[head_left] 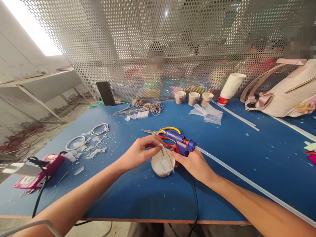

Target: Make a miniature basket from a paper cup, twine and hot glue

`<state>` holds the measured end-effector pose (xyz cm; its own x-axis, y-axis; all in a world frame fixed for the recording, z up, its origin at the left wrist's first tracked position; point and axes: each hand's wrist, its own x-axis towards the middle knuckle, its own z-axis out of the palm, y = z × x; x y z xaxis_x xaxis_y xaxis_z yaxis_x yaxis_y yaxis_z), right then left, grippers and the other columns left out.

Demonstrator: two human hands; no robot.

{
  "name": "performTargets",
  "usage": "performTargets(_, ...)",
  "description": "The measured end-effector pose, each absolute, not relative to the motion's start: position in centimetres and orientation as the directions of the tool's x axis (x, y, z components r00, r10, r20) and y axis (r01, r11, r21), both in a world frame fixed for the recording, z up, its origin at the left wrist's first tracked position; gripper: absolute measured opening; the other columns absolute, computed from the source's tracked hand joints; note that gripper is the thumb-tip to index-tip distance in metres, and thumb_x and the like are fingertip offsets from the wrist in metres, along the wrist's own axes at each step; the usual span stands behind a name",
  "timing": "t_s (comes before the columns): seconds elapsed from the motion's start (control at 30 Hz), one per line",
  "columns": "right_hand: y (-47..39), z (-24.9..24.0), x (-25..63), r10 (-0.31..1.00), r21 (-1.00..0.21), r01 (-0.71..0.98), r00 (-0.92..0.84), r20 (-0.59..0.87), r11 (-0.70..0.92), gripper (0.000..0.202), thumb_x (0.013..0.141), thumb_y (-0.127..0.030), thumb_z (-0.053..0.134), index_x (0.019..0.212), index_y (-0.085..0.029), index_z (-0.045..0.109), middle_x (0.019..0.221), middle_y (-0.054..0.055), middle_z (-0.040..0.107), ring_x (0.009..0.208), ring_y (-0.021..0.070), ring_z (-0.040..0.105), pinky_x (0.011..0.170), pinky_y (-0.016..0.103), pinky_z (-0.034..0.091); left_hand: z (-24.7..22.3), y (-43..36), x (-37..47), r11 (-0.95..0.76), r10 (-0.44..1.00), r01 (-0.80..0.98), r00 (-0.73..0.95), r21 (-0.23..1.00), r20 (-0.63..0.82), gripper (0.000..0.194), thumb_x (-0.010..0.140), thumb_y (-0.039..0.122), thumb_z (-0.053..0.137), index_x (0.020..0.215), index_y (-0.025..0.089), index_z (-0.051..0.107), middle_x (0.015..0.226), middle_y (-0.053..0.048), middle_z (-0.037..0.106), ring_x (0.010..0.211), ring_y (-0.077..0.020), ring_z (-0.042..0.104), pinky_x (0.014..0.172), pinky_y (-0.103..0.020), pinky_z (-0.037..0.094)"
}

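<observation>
Bench in blue runs beneath both grips. Far to the right of the right grip sits a pale backpack; nearer, beyond that grip, a stack of paper cups leans right. A dark phone stands propped well beyond the left grip. Against the right grip's far side, the glue gun points its nozzle left and slightly away, its long axis slanting down to the near right, where a glue stick trails from its rear along much the same line. Scissors, blades left, lie just past the gun and partly behind it, beyond both grips. The round cup is between the grips, mouth upward, with its far rim crowded by fingers and gun. The right grip is closed on its right edge; whether it also clasps the gun's handle I cannot tell. Smallest is the twisted cord, slanting across the cup's mouth, its far end pinched between the left grip's thumb and fingers.
</observation>
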<state>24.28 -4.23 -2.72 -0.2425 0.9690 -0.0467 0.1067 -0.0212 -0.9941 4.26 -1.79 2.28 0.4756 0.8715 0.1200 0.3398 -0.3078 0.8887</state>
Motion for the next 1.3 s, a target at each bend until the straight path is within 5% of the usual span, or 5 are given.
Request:
performTargets(0.57,-4.9,-1.5,23.1,0.994,-0.971,0.233,-0.102,0.027,0.05,0.025,0.078,-0.04,0.056,0.086,-0.018,0.066,0.074,0.002,0.066,0.064,0.018,0.061,0.057,0.027,0.05,1.3,-2.6,4.4,-0.282,0.918,0.233,0.349,0.931,0.19,0.003,0.071,0.017,0.06,0.069,0.016,0.061,0.074,-0.003,0.064,0.074,-0.0161,0.059,0.07,-0.028,0.048)
performTargets(0.97,-5.1,-1.1,22.8,0.997,-0.966,0.259,-0.067,-0.025,-0.007,0.025,0.077,-0.038,0.055,0.082,-0.017,0.066,0.07,0.002,0.066,0.065,0.0182,0.061,0.059,0.027,0.049,1.6,-3.4,4.2,-0.29,0.933,0.311,0.303,0.905,0.195,0.007,0.076,0.021,0.06,0.071,0.017,0.063,0.074,-0.003,0.065,0.072,-0.0147,0.059,0.067,-0.025,0.048)
performTargets(1.3,-5.1,-1.5,22.5,0.996,-0.928,0.364,-0.007,0.087,0.083,0.022,0.078,-0.038,0.055,0.078,-0.017,0.063,0.07,0.002,0.063,0.062,0.0174,0.057,0.06,0.028,0.047,1.8,-4.7,4.6,-0.319,0.943,0.444,0.232,0.837,0.237,0.008,0.078,0.021,0.057,0.077,0.017,0.064,0.076,-0.001,0.067,0.068,-0.0127,0.058,0.064,-0.022,0.048)
